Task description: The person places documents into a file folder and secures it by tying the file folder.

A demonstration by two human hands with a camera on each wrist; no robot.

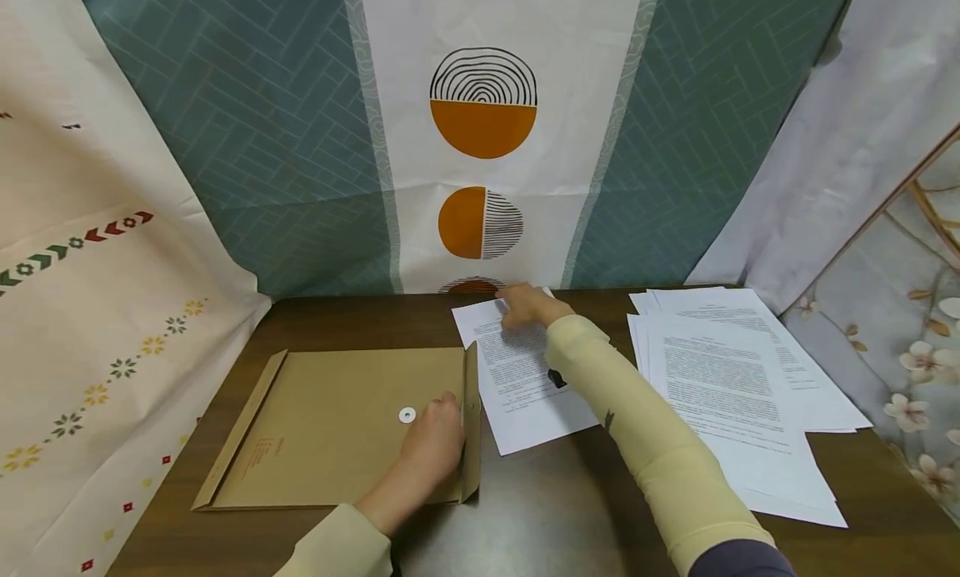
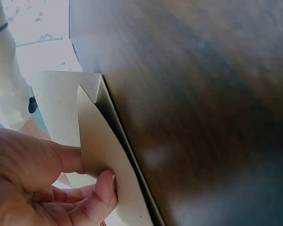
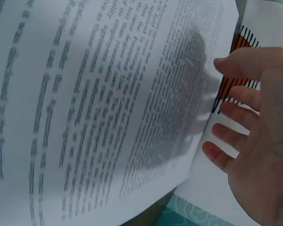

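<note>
A flat brown kraft envelope [image 1: 337,427] with a round white button [image 1: 407,415] lies on the table at the left. My left hand [image 1: 433,444] is at its right end, where a folded flap [image 1: 471,444] runs along the edge. Thumb and fingers pinch that flap in the left wrist view, and a gap shows behind it. Just right of the envelope is a printed sheet [image 1: 517,393]. Over the sheet's far edge reaches my right hand [image 1: 531,304]. The right wrist view shows its fingers [image 3: 243,113] loosely bent and spread beside the paper's edge, holding nothing.
More printed sheets [image 1: 727,393] lie in a loose, overlapping pile on the table's right side. A patterned cloth [image 1: 487,168] hangs along the table's far edge, with light fabric [image 1: 97,327] on the left and floral fabric [image 1: 900,343] on the right.
</note>
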